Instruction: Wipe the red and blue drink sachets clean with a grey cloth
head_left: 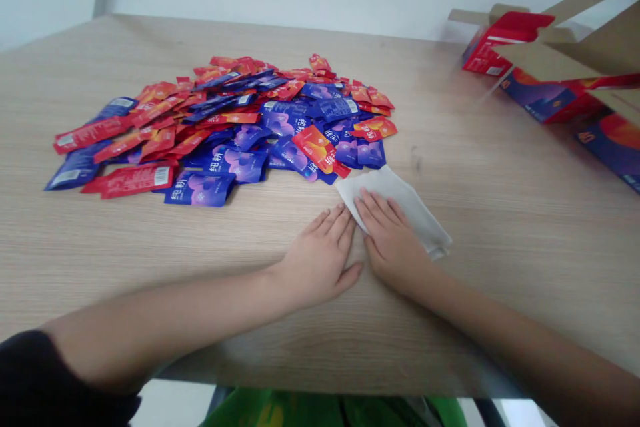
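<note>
My left hand lies flat on the wooden table, fingers stretched out, holding nothing. Right beside it, my right hand rests palm down, fingers extended, on a white folded cloth. Just beyond both hands spreads a pile of several small red and blue sachets; its nearest packets almost touch the cloth's far corner.
At the far right stand opened red and blue cartons with cardboard flaps. The table's near edge runs just below my forearms. A pale wall lies behind the table.
</note>
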Tool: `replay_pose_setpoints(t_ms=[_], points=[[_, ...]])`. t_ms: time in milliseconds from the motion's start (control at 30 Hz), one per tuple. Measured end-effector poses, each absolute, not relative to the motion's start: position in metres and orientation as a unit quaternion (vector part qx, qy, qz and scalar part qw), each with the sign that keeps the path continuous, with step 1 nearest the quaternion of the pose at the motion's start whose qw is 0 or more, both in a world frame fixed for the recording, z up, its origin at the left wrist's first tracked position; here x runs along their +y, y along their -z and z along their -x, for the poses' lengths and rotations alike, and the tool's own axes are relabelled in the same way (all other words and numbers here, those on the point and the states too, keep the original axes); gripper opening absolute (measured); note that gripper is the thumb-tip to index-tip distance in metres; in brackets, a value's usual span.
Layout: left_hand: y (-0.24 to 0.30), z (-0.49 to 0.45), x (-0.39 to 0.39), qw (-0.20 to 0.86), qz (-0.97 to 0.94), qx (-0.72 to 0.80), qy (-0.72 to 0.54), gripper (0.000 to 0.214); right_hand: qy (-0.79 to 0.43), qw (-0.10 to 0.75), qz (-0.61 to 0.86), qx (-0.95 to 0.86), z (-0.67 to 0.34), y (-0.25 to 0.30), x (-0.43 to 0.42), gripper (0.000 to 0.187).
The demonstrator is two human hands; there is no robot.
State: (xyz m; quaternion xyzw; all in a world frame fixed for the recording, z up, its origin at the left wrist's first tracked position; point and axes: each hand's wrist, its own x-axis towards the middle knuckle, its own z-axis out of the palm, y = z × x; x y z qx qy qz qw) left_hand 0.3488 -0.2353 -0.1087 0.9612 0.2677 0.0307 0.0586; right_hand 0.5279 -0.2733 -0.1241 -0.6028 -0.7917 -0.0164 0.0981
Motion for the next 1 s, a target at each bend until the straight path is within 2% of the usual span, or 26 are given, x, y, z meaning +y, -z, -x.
replay_pose_setpoints(t_ms=[233, 533, 800, 1000], points=[[0.111, -0.346, -0.234, 0.071, -0.961, 0.264, -0.028, 0.069, 0.043, 0.090, 0.664, -0.741, -0.555, 0.126, -0.292, 0.057], [0.110, -0.347, -0.235, 0.072, -0.960, 0.268, -0.040, 0.066, 0.003, 0.107, 0.563, -0.820, -0.520, 0.125, -0.274, 0.062], [0.109, -0.347, -0.235, 0.075, -0.962, 0.264, -0.020, 0.070, 0.041, 0.091, 0.659, -0.746, -0.565, 0.129, -0.285, 0.058], [0.110, -0.347, -0.235, 0.075, -0.961, 0.266, -0.028, 0.069, 0.015, 0.117, 0.619, -0.777, -0.548, 0.129, -0.280, 0.062]])
